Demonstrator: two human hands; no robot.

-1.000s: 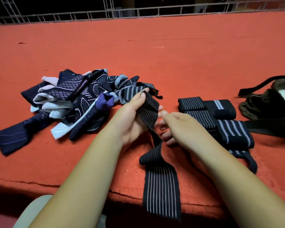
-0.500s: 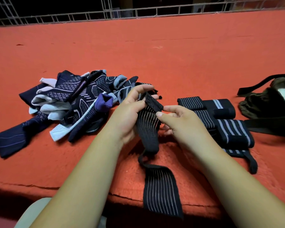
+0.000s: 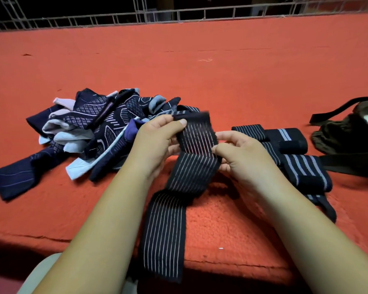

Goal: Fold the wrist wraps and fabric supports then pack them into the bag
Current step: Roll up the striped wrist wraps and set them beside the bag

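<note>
Both the left hand [image 3: 155, 143] and the right hand [image 3: 242, 158] pinch the striped wrap [image 3: 197, 166] at its upper end; I judge folding starts, next I double it downward.

Unfolded pile [image 3: 89, 132] left; folded wraps [image 3: 295, 158] right (bag [image 3: 348, 145] beyond).

Black wrist wrap [image 3: 191, 166], thin pale stripes: top end held up flat, pinched by left hand [image 3: 157, 143] and right hand [image 3: 240, 158]; creased at mid-height, tail twists down, hangs over front edge of red surface [image 3: 200, 77]. Folded striped wraps [image 3: 302, 166] stacked just right of it. Loose pile of navy patterned fabric supports [image 3: 98, 132] at left. Dark olive bag [image 3: 346, 143] far right, straps spread.
</note>
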